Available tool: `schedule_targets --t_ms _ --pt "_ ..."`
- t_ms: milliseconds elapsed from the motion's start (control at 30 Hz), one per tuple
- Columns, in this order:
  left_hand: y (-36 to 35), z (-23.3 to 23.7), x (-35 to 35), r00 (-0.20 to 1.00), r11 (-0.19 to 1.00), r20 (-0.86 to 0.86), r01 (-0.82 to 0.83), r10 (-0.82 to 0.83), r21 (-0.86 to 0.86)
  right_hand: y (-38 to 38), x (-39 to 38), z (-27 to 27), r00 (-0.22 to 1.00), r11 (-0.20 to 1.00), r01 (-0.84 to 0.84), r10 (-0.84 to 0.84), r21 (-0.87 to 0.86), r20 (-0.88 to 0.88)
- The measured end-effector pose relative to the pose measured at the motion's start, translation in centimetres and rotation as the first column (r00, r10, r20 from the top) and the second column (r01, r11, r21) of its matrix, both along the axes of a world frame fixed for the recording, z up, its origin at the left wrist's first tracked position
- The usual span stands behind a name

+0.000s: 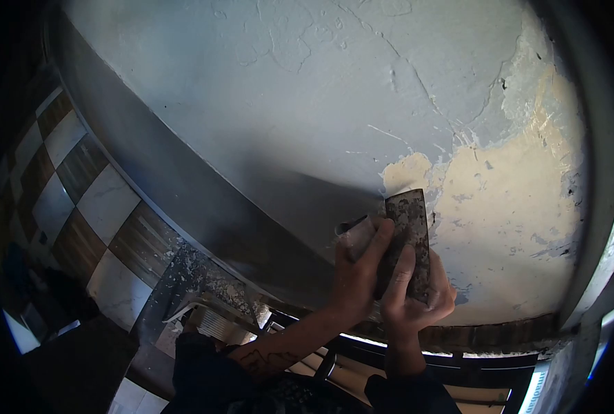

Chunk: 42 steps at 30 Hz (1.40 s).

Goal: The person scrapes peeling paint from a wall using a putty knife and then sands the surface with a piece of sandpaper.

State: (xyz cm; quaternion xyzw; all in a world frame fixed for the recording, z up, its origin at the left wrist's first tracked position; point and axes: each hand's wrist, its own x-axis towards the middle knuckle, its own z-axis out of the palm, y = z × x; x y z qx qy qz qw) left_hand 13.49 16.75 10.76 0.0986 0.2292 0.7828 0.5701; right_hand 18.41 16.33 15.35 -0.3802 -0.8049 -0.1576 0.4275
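Two hands, left and right, are both wrapped tight round one scraper. Its blade touches the wall. One bare patch spreads to the right.

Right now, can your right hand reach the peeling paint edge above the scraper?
Probably yes: the right hand presses the scraper against the wall, its top edge right by the paint edge, with nothing in between.

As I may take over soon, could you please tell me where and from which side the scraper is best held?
Hold the scraper at its lower end, coming from below, as the left hand and right hand do: its flat blade lies against the wall with the working edge on top. The handle is hidden under the hands.
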Motion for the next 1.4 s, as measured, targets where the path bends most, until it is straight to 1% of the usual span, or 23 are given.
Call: schedule_targets --t_ms 33,100,133,167,200,267,333,567,633,667,700,733,767,800,833,900,967,1033,1100,1133,1167,1233,1400 --pt "0.2 0.1 -0.4 1.0 1.0 0.014 -0.01 0.01 0.025 0.3 -0.1 -0.2 1.0 1.0 0.002 -0.002 0.001 0.002" --pt "0.2 0.2 -0.6 0.999 0.998 0.03 -0.022 0.021 0.051 1.0 -0.2 -0.7 0.999 0.989 0.031 -0.033 0.146 0.014" --pt "0.4 0.3 -0.7 0.993 0.994 -0.087 -0.074 0.081 0.078 1.1 -0.5 -0.1 0.997 1.0 -0.015 0.016 0.004 -0.076" --pt "0.4 0.3 -0.7 0.97 0.988 -0.202 -0.117 0.137 0.105 0.9 -0.5 0.1 0.997 1.0 -0.02 0.02 0.004 -0.076" --pt "0.2 0.4 -0.6 0.97 0.988 -0.205 -0.115 0.134 0.104 0.6 -0.5 0.1 0.997 1.0 -0.012 0.011 -0.006 -0.08" --pt "-0.1 0.6 -0.5 1.0 0.997 0.005 -0.015 0.015 0.07 0.4 -0.5 0.2 0.996 1.0 -0.005 0.003 -0.012 -0.087" --pt "-0.2 0.5 -0.3 0.999 0.997 -0.034 -0.038 0.041 0.06 0.2 -0.1 0.2 0.99 0.989 -0.009 -0.012 -0.15 -0.137" --pt "-0.3 0.3 0.2 0.998 0.999 -0.049 -0.023 0.025 0.048 0.1 0.7 -0.1 0.99 0.983 0.031 -0.055 -0.182 -0.127" --pt "-0.1 0.4 0.3 0.992 0.998 -0.106 -0.068 0.07 0.017 0.4 0.8 -0.6 0.996 0.998 0.028 -0.033 -0.052 -0.089" --pt "0.0 0.4 0.3 0.98 0.993 -0.166 -0.116 0.112 -0.012 0.7 0.6 -1.0 0.995 0.998 0.028 -0.033 -0.053 -0.089" --pt "0.3 0.6 -0.3 0.979 0.993 -0.166 -0.118 0.115 -0.011 1.2 0.3 -1.3 0.999 0.998 0.031 -0.029 0.05 -0.036" --pt "0.7 1.0 -1.4 0.995 0.997 -0.056 -0.082 0.082 0.001 1.5 -0.2 -1.5 0.999 0.988 0.031 -0.034 0.15 0.017" --pt "1.0 1.1 -2.3 0.998 0.999 0.052 -0.048 0.047 0.018 1.8 -0.9 -1.5 0.999 0.988 0.031 -0.034 0.15 0.013" --pt "1.4 0.4 -2.7 0.992 0.99 -0.032 -0.116 0.119 0.076 2.0 -1.9 -1.3 0.998 0.995 -0.02 0.025 0.093 -0.055" --pt "1.4 0.5 -3.3 0.991 0.989 -0.039 -0.121 0.125 0.083 2.3 -3.0 -1.1 0.989 0.996 -0.081 0.087 0.046 -0.124" --pt "1.0 0.8 -4.5 0.999 0.998 -0.028 -0.044 0.046 0.038 2.2 -3.8 -1.0 0.978 0.996 -0.065 0.077 0.069 -0.192" --pt "0.3 0.5 -3.8 0.992 0.996 -0.094 -0.077 0.08 0.045 1.2 -2.6 -1.1 0.997 0.989 0.02 -0.03 0.146 0.072" --pt "-0.2 0.4 -2.6 0.983 0.993 -0.147 -0.103 0.111 0.056 0.2 -1.4 -1.4 0.997 0.985 0.057 -0.063 0.16 0.033" --pt "-0.7 0.5 -1.6 0.973 0.996 -0.216 -0.077 0.083 0.037 -0.4 -0.3 -1.4 0.98 0.993 0.045 -0.065 -0.108 -0.19" --pt "-0.7 0.5 -1.5 0.984 1.0 -0.175 -0.025 0.027 0.013 -0.5 -0.1 -1.7 0.967 0.992 0.063 -0.088 -0.111 -0.239" --pt "-0.6 0.5 -1.4 0.984 1.0 -0.174 -0.022 0.024 0.013 -0.4 0.1 -1.8 0.967 0.992 0.066 -0.09 -0.11 -0.238" --pt "-0.4 0.4 -1.4 0.996 0.995 0.021 0.089 -0.088 -0.042 -0.2 0.2 -1.9 0.974 0.991 0.072 -0.094 -0.112 -0.204" --pt "-0.1 0.6 -1.8 0.998 0.998 -0.04 0.046 -0.047 -0.031 0.2 0.0 -2.2 0.985 0.997 0.078 -0.08 -0.016 -0.15"
